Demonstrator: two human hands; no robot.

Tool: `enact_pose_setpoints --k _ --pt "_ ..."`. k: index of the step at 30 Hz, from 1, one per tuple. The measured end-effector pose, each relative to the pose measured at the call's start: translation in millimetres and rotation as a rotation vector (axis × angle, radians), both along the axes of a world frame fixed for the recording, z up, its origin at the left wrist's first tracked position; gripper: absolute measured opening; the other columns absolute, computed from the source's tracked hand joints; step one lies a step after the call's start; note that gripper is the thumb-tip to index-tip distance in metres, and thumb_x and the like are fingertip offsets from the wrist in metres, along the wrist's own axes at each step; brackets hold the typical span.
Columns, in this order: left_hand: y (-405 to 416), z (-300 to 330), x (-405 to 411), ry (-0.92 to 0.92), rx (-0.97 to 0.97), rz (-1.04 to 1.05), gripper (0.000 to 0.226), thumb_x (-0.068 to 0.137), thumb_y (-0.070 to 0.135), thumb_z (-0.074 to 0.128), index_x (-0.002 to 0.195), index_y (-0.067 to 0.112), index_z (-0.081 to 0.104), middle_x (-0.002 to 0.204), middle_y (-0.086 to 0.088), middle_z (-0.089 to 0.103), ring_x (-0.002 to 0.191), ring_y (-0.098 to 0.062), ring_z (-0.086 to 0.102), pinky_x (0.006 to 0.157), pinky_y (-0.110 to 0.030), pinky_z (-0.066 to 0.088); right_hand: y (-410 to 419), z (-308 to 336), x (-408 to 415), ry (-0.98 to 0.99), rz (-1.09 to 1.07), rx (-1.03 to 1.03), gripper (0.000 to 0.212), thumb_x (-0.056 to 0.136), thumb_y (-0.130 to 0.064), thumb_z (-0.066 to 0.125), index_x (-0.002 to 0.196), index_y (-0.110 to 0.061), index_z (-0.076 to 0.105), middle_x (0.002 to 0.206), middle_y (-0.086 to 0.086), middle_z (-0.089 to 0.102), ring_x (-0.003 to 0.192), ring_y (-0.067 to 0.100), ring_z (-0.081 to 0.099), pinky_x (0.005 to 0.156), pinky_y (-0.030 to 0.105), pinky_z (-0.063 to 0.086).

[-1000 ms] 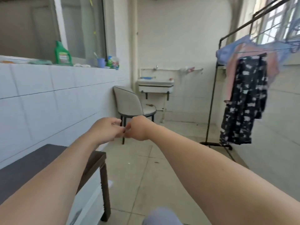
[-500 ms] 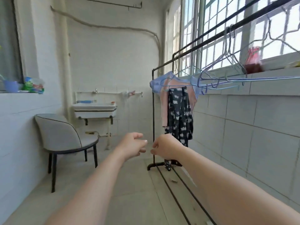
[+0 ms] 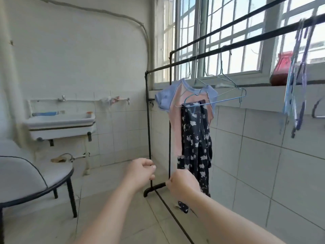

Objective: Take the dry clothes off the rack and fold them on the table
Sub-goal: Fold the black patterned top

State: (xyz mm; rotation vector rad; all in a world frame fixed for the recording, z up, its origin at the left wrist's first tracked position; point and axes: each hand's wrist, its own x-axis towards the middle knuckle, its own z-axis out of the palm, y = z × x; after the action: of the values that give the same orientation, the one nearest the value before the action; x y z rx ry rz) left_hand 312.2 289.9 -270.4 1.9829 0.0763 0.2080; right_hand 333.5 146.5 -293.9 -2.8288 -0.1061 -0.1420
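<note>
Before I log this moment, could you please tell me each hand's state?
Left hand: loosely curled, holding nothing, so open.
Right hand: curled shut, nothing visible in it.

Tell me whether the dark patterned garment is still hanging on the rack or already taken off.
Still hanging. The dark patterned garment is draped over a blue hanger on the rack; neither hand touches it.

Two empty hands (image 3: 140, 171) reach toward clothes (image 3: 193, 134) on a rack (image 3: 149, 120).

Open floor (image 3: 112, 199) before rack (image 3: 149, 120)
</note>
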Motion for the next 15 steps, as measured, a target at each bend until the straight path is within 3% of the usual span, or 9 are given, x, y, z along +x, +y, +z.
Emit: enact_pose_setpoints --k 7,11,15 --pt "-15 122 23 0.061 0.048 -0.117 0.027 0.095 0.018 0.058 0.12 0.009 0.058 0.106 -0.002 0.064 0.083 -0.015 0.069 0.064 -0.02 0.047 1 123 14 -0.013 -0.09 0.113 0.022 0.097 -0.027 0.052 0.104 -0.013 0.066 0.103 0.003 0.066 0.094 0.022 0.064 0.069 0.027 0.049" --pt "-24 203 26 0.072 0.089 -0.123 0.029 0.092 0.016 0.062 0.12 0.006 0.061 0.1 -0.004 0.066 0.075 -0.016 0.069 0.07 -0.026 0.048 -1 204 6 -0.051 -0.112 0.213 0.025 0.094 -0.03 0.053 0.098 -0.011 0.068 0.101 0.007 0.066 0.091 0.026 0.062 0.066 0.027 0.045" --pt "-35 260 23 0.074 0.118 -0.167 0.032 0.093 0.018 0.06 0.123 0.008 0.059 0.108 -0.006 0.067 0.082 -0.017 0.07 0.075 -0.028 0.051 -18 265 1 -0.102 -0.164 0.297 0.022 0.091 -0.028 0.055 0.088 -0.009 0.065 0.084 0.006 0.06 0.076 0.025 0.054 0.062 0.027 0.04"
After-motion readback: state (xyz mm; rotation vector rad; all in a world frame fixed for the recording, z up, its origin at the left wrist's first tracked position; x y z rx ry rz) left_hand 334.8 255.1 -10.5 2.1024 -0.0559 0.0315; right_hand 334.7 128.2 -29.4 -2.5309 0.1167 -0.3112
